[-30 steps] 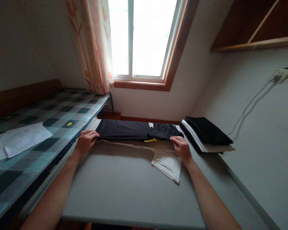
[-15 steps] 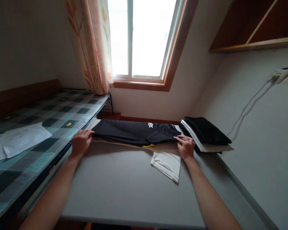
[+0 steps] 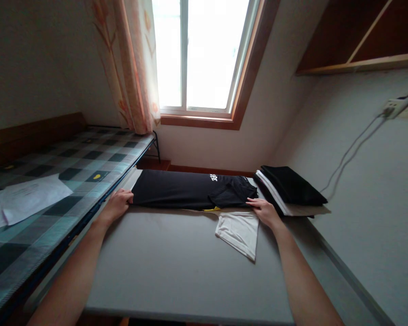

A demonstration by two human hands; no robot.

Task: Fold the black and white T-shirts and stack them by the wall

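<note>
A black T-shirt (image 3: 177, 189) with white lettering lies folded lengthwise across the far part of the grey table (image 3: 183, 267). From under its near edge a white sleeve (image 3: 238, 233) sticks out toward me, and a small yellow patch shows beside it. My left hand (image 3: 118, 203) is closed on the shirt's left end at the near corner. At the right end, my right hand (image 3: 263, 211) pinches the near edge, thumb hidden beneath the fingers.
Folded dark and white clothes (image 3: 290, 188) are stacked at the table's right, against the wall. A bed with a checked mattress (image 3: 88, 156) runs along the left, with paper sheets (image 3: 37, 199) on it. A window (image 3: 207, 59) and curtain (image 3: 132, 68) are ahead.
Both hands have come slightly toward me and down, drawing the black shirt's near edge with them. It lies flatter and covers most of the pale strip that showed below it.
</note>
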